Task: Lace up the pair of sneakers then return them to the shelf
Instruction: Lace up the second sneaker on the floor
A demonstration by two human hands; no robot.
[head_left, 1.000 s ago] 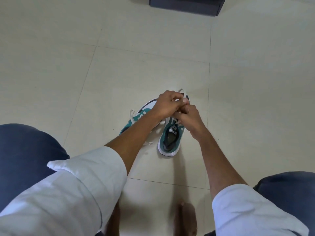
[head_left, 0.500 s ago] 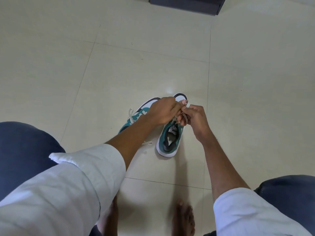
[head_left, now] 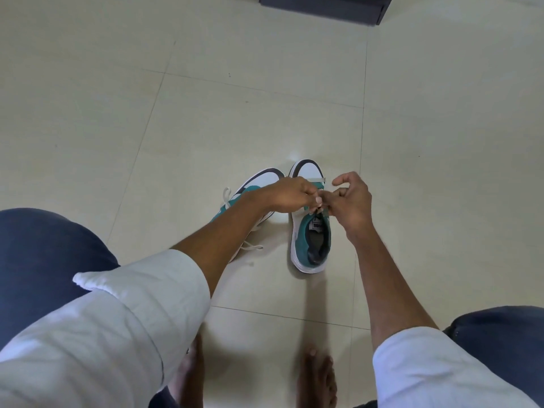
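**A:** Item one, the landmark?

**B:** Teal low-top sneaker with white rubber sole and white toe cap (head_left: 311, 237), upright on the cream tiled floor (head_left: 206, 113), toe pointing away from the person, dark insole showing.

**A:** Its mate?

**B:** Second teal-and-white sneaker (head_left: 250, 192), just left of the landmark sneaker, toe angled toward it, largely hidden under the left forearm. Its off-white flat lace (head_left: 226, 195) shows on its left side, and loose ends trail on the floor at its heel end.

**A:** Hands?

**B:** Left hand (head_left: 290, 194), directly above the landmark sneaker's lacing area, fingers curled closed and pinching an off-white lace end (head_left: 317, 180) that sticks out to the right over the toe cap. Right hand (head_left: 351, 201), above the sneaker's right edge, fingertips meeting the left hand's; lower fingers tucked in, index and thumb loosely curled apart. Whether it holds any lace, I cannot tell.

**A:** Surroundings?

**B:** White rolled sleeves (head_left: 132, 313) and dark blue trouser knees (head_left: 44, 254) nearer the person than the sneaker; two bare feet (head_left: 318, 375) on the tiles below it; a dark box-shaped cabinet base (head_left: 323, 7) well beyond its toe.
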